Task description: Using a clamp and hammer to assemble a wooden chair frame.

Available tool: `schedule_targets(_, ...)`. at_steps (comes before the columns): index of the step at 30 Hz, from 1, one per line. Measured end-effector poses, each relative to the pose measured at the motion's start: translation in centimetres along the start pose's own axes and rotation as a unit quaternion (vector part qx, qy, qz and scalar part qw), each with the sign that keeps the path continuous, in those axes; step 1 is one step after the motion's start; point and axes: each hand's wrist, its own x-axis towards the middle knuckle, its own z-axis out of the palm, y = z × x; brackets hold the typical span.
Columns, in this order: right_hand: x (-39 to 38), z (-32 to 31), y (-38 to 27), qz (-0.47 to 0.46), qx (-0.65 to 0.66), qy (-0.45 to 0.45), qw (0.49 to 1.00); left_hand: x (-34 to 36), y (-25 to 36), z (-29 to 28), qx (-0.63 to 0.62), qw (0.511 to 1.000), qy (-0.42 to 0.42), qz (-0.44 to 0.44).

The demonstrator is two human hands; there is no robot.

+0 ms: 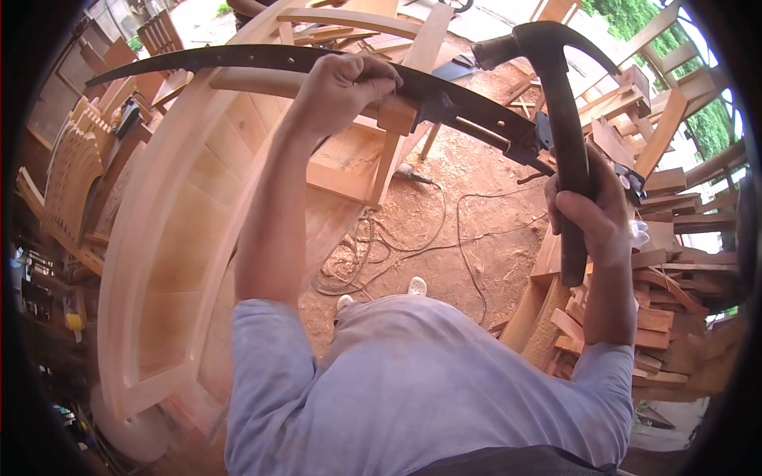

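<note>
A claw hammer (pixel 565 135) is upright in my right hand (pixel 594 205), its dark head at the top and my fingers wrapped round the handle. My left hand (pixel 349 91) is closed in a pinch over a long dark metal bar clamp (pixel 468 107) with holes along it. What the fingertips hold, if anything, is too small to make out. Under the bar, next to my left wrist, lies a pale wooden rail (pixel 262 82). A small wooden block (pixel 395 117) sits against the clamp's jaw just below my left fingers. The hammer head is apart from the bar.
A large pale wooden panelled frame (pixel 171 274) stands at my left. Stacked timber offcuts (pixel 659 317) fill the right side. Black cables (pixel 413 250) lie coiled on the sawdust-strewn floor (pixel 500 270). Carved wooden pieces (pixel 75 166) stand at the far left.
</note>
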Motion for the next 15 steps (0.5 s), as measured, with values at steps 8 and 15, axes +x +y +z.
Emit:
schedule_targets(8,0.3,3.1,-1.4,0.000,-0.157,0.049,0.986,0.3,-1.2,0.1,-0.005,1.000,0.002,0.006)
schedule_targets(15,3.0,4.6,-2.9,-0.055,-0.239,-0.007,0.969,0.2,-1.0,0.3,0.030,0.999,0.010,0.023)
